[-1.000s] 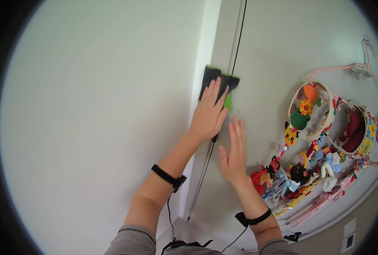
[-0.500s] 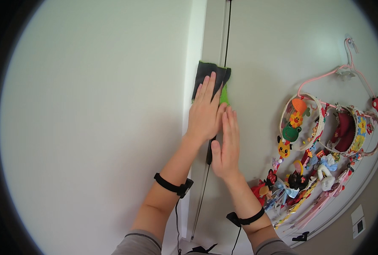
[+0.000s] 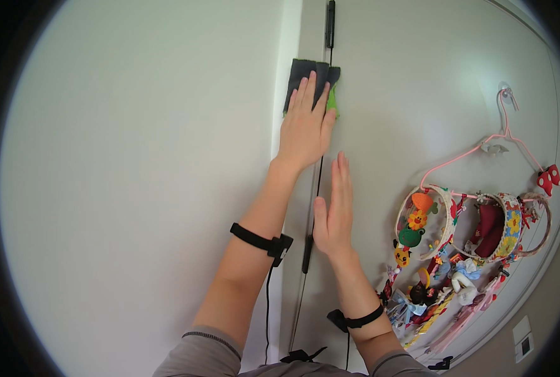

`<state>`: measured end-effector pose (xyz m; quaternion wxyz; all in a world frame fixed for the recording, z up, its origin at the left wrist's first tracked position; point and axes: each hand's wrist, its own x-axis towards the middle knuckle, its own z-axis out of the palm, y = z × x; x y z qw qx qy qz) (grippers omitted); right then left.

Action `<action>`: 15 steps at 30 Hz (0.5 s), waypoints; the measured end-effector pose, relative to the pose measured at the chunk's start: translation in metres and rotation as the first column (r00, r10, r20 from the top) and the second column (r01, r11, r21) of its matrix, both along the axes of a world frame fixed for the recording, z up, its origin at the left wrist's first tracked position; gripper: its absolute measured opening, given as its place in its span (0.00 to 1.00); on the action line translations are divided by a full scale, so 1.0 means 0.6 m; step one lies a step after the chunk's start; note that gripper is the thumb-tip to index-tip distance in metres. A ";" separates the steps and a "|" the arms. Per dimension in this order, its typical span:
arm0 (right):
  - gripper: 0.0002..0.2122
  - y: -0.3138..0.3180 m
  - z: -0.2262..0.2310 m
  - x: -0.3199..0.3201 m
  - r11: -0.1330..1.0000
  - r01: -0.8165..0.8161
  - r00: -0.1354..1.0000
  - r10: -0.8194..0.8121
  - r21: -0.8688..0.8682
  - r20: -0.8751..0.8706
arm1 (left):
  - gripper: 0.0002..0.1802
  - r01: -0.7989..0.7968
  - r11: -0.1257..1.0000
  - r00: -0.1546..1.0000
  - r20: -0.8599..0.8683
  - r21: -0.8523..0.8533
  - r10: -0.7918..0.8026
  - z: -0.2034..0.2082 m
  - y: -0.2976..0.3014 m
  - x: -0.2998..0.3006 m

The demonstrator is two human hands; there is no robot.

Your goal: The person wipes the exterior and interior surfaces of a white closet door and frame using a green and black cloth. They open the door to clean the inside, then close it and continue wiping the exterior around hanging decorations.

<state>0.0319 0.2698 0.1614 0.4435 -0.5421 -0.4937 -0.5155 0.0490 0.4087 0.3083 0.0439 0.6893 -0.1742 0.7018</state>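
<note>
My left hand (image 3: 304, 133) lies flat on a dark grey cloth (image 3: 297, 76) with a green underside, pressing it against the pale door panel (image 3: 380, 107) beside the white frame edge. Its fingers are stretched out, not wrapped round the cloth. A thin dark vertical rod (image 3: 319, 173) runs down the panel, passing behind the cloth and my left hand. Lower and to the right, my right hand (image 3: 336, 217) holds nothing; its fingers point up and the thumb is held apart. It is close to the panel, though contact cannot be made out.
A pink hanger (image 3: 459, 158) hangs from a clear hook (image 3: 505, 94) on the right, loaded with headbands (image 3: 512, 227) and colourful hair ornaments. A plain pale wall (image 3: 135, 176) fills the left. At lower right is a small wall panel (image 3: 524, 339). Black bands with cables circle both forearms.
My left hand and the cloth have moved up along the panel, away from my right hand. The view has shifted, so the hanger appears lower and a black rod section shows at the top.
</note>
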 end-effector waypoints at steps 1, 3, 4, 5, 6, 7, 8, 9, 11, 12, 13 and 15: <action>0.33 0.001 0.002 0.002 1.000 -0.003 1.000 0.003 0.008 0.009 | 0.31 0.001 1.000 1.000 0.017 0.019 -0.001 0.004 0.002 0.003; 0.33 0.000 -0.002 0.007 1.000 0.007 1.000 -0.008 0.023 0.026 | 0.31 -0.026 0.999 0.999 -0.035 0.028 0.027 -0.014 -0.001 0.008; 0.33 -0.001 -0.007 0.009 0.999 0.018 0.999 -0.019 0.031 0.030 | 0.31 -0.039 0.999 0.997 -0.059 0.036 0.041 -0.034 -0.002 0.009; 0.33 -0.001 -0.010 0.012 0.999 0.017 0.998 -0.020 0.052 0.063 | 0.32 -0.036 0.997 0.998 -0.056 0.067 0.040 -0.067 -0.005 0.006; 0.34 -0.002 -0.014 0.014 0.999 0.031 0.999 -0.033 0.045 0.043 | 0.32 -0.057 0.996 0.993 -0.102 0.068 0.064 -0.100 -0.014 0.007; 0.34 -0.002 -0.014 0.016 0.998 0.034 0.998 -0.036 0.050 0.049 | 0.33 -0.068 0.995 0.990 -0.122 0.078 0.077 -0.132 -0.029 0.010; 0.34 -0.002 -0.015 0.017 0.998 0.036 0.998 -0.039 0.053 0.056 | 0.34 -0.079 0.993 0.986 -0.139 0.085 0.090 -0.160 -0.042 0.013; 0.35 -0.003 -0.016 0.016 0.997 0.071 0.996 -0.073 0.040 0.055 | 0.34 -0.011 0.998 0.989 -0.146 0.068 0.021 -0.184 -0.052 0.013; 0.35 -0.007 -0.019 0.010 0.989 0.148 0.989 -0.148 -0.006 0.031 | 0.34 0.123 0.992 0.980 -0.161 0.030 -0.117 -0.229 -0.072 0.009; 0.35 -0.011 -0.024 0.006 0.977 0.213 0.977 -0.213 -0.013 0.006 | 0.35 0.190 0.982 0.969 -0.166 0.012 -0.185 -0.248 -0.082 0.007; 0.35 -0.017 -0.032 0.001 0.957 0.288 0.957 -0.289 -0.039 -0.028 | 0.35 0.259 0.966 0.953 -0.164 -0.005 -0.256 -0.261 -0.091 0.008; 0.35 -0.033 -0.058 -0.010 0.922 0.375 0.918 -0.384 -0.094 -0.101 | 0.35 0.320 0.947 0.930 -0.186 -0.025 -0.318 -0.291 -0.105 0.009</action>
